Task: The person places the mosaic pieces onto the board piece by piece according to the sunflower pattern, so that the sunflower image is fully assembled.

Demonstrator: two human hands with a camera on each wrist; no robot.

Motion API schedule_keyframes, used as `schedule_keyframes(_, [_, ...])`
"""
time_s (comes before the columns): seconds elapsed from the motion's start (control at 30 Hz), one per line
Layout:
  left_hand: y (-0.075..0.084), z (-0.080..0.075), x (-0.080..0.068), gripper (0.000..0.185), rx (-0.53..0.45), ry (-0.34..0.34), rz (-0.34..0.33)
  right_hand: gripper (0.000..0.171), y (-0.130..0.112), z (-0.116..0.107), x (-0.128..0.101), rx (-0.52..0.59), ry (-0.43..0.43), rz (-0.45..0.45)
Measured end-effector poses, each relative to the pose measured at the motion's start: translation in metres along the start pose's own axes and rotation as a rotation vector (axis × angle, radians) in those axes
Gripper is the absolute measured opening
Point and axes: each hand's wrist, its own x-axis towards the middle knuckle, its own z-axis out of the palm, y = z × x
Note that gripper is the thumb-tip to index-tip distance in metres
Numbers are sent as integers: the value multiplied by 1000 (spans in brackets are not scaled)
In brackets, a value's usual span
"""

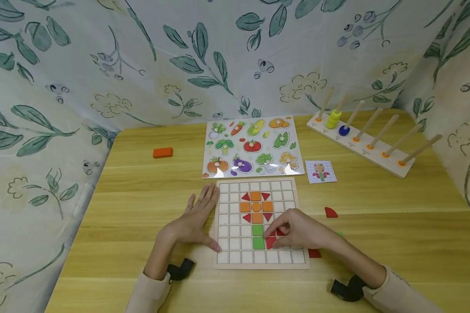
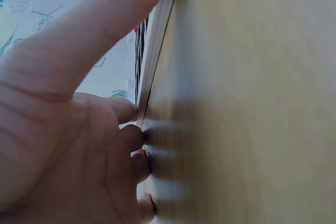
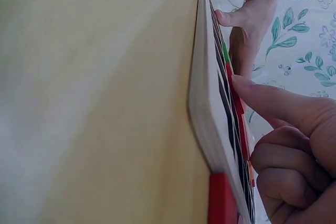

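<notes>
Left hand (image 1: 193, 221): fingers straight, flat on the table (image 1: 141, 195), thumb against the grid board (image 1: 290, 256), likely steadying it.
Right hand (image 1: 299, 230): fingers curled, index fingertip pressing the red triangle (image 1: 270, 242) into a cell beside the green squares (image 1: 258, 237).

A pale wood-grain tabletop (image 1: 133, 208) stands in even, soft light, enclosed at the back and on both sides by a white fabric backdrop printed with green leaves (image 1: 102, 65).
</notes>
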Motion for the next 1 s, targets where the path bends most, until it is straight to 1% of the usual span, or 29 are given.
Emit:
schedule_keyframes(0.37, [1, 0, 1, 155, 1, -1, 1, 17, 1, 0, 1, -4, 13, 23])
schedule_keyframes(1.0, [1, -1, 0, 154, -8, -2, -6, 15, 2, 3, 2, 13, 37, 25])
